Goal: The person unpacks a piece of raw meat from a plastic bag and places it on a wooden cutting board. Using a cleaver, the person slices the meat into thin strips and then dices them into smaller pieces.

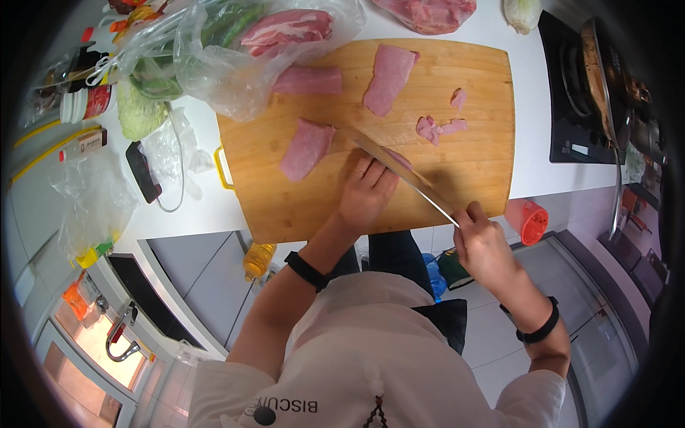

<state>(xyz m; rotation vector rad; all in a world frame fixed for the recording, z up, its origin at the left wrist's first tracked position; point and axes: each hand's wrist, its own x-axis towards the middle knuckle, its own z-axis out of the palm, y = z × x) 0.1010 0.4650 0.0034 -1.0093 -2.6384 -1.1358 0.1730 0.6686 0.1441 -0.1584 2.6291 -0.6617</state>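
My right hand [479, 241] is closed around the handle of a long kitchen knife [409, 179], its blade slanting up and left over the wooden cutting board [465, 64]. Beside the blade, my left hand [369, 192] presses down with bent fingers on a piece of raw meat [398, 158], mostly hidden by blade and fingers. Left of it lies a pink meat slab [307, 150]. Farther back are another slab [390, 79] and a piece [316, 80] partly under a plastic bag. Small meat trimmings [428, 129] lie at the right of the board.
A clear plastic bag [208, 69] with green vegetables and a cut of meat [291, 29] overlaps the board's back left. More bagged meat [428, 13] is behind. A black cooktop [562, 134] with a pan [599, 80] stands right. A black power bank [142, 171] with a cable lies left.
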